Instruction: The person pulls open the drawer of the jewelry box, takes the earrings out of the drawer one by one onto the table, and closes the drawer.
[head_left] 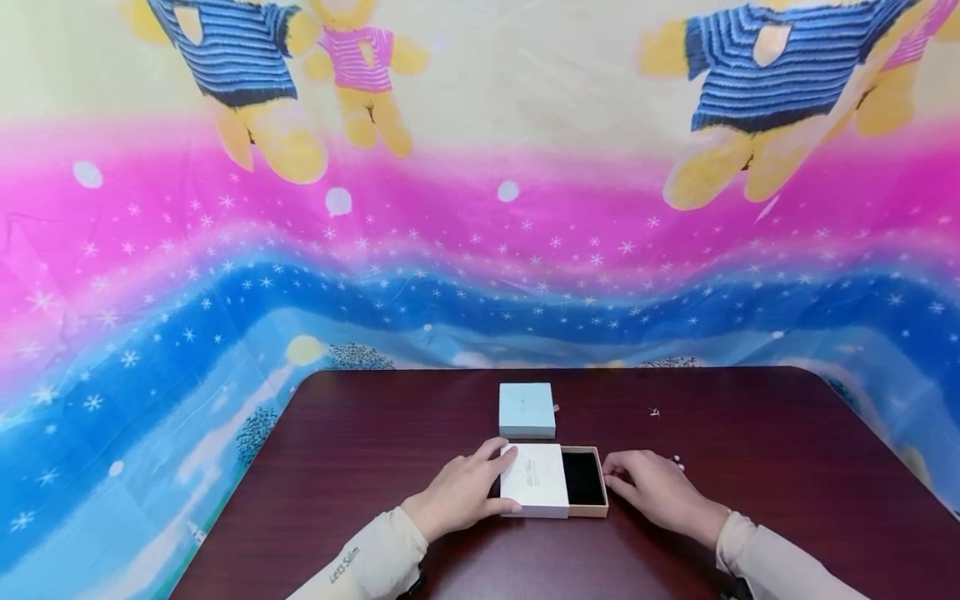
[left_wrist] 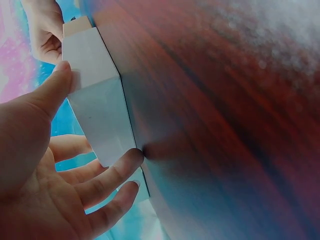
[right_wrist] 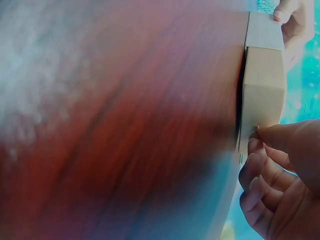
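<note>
A white box sleeve (head_left: 534,483) with dark lettering lies flat on the table, and a tan drawer (head_left: 588,511) with black lining sticks partway out of its right side. My left hand (head_left: 461,493) holds the sleeve at its left end, thumb on the near side and fingers over the top and far side. At the drawer's right end, my right hand (head_left: 660,492) pinches a small pull tab between thumb and forefinger; the right wrist view shows this pinch against the drawer's end wall (right_wrist: 262,102). The tab itself is mostly hidden by the fingertips.
Just behind the sleeve stands a light blue box (head_left: 527,408) with a small tab on its right side. A tiny shiny piece (head_left: 654,412) lies farther back on the dark red table (head_left: 390,417). Small whitish beads (head_left: 678,461) show beyond my right hand. A printed cloth (head_left: 480,225) hangs behind.
</note>
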